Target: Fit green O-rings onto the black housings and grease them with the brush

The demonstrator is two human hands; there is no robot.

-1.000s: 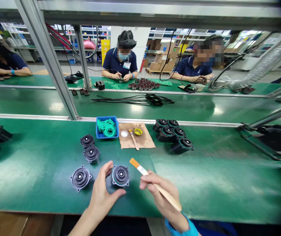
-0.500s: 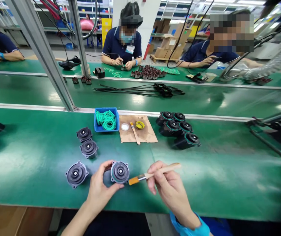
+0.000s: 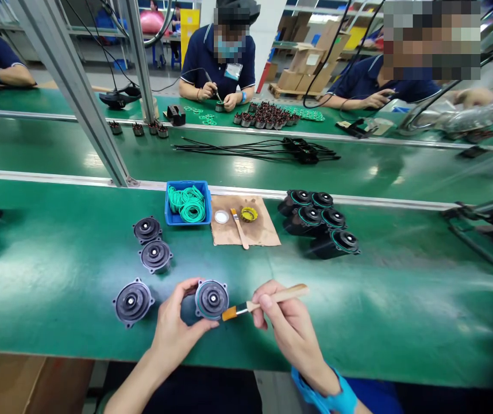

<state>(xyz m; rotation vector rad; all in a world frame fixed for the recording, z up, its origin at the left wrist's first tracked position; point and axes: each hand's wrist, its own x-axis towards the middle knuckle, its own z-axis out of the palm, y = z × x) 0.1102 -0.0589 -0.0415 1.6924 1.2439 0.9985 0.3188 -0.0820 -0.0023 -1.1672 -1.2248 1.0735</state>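
- As if steadying it, the left hand (image 3: 174, 326) grips a round black flanged housing (image 3: 212, 299).
- The right hand (image 3: 287, 322) pinches a wooden-handled, orange-bristled brush (image 3: 241, 309), bristles at its rim.

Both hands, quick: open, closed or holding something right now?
Left hand: curled around a round dark housing.
Right hand: closed, holding a paintbrush.

A single head-worn view looks forward and down across the bench (image 3: 401, 322) from just behind its near edge. The left hand (image 3: 175, 322) and right hand (image 3: 285, 316) are close, low in the middle. Past the far edge, which slopes down rightward, it reaches a seated co-worker (image 3: 195, 52), farther off.
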